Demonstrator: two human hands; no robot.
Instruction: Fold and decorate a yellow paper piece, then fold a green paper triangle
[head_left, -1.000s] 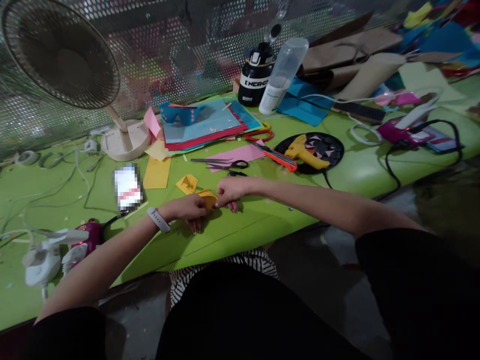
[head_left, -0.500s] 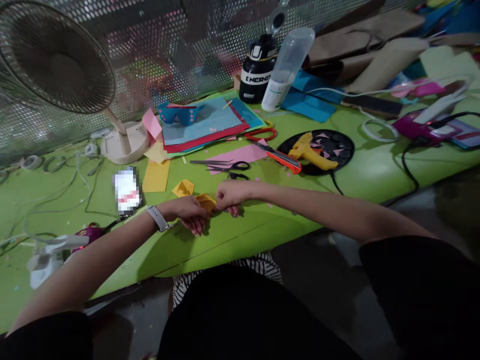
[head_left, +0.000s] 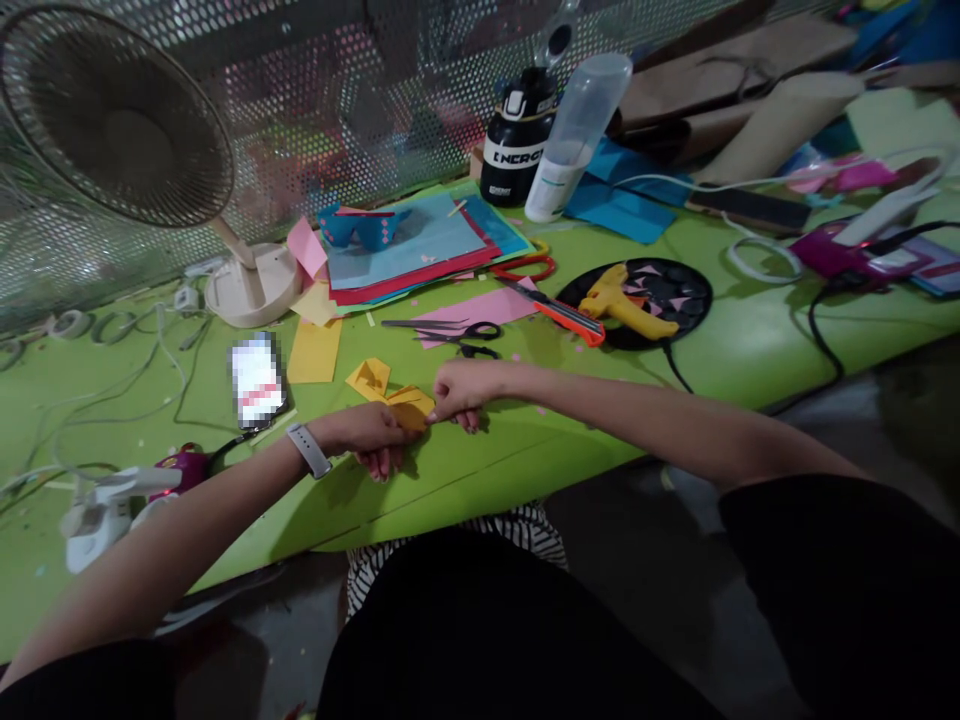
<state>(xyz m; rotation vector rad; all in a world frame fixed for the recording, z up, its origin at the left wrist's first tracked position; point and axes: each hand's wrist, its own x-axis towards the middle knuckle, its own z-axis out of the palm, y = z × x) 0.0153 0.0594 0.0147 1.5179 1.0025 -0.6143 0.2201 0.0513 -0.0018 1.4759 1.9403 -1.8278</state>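
A folded piece of yellow paper (head_left: 411, 404) is pinched between both hands just above the green table. My left hand (head_left: 373, 432) grips its near left side, fingers curled beneath. At its right edge, my right hand (head_left: 459, 390) pinches with thumb and forefinger, the other fingers bent under. Another folded yellow paper piece (head_left: 369, 378) lies just behind my left hand. Beyond my right hand rest black-handled scissors (head_left: 472, 333) and metal tweezers (head_left: 424, 325), near a strip of pink paper (head_left: 487, 312).
An orange box cutter (head_left: 566, 318) and a yellow glue gun (head_left: 628, 304) on a black tray lie to the right. Coloured sheets (head_left: 409, 250) are stacked behind. A fan (head_left: 251, 285), a phone (head_left: 257, 380) and cables stand left. Two bottles (head_left: 514, 150) stand at the back.
My left hand has shifted slightly down, uncovering more of the folded yellow paper. My right hand stays at the paper's right edge.
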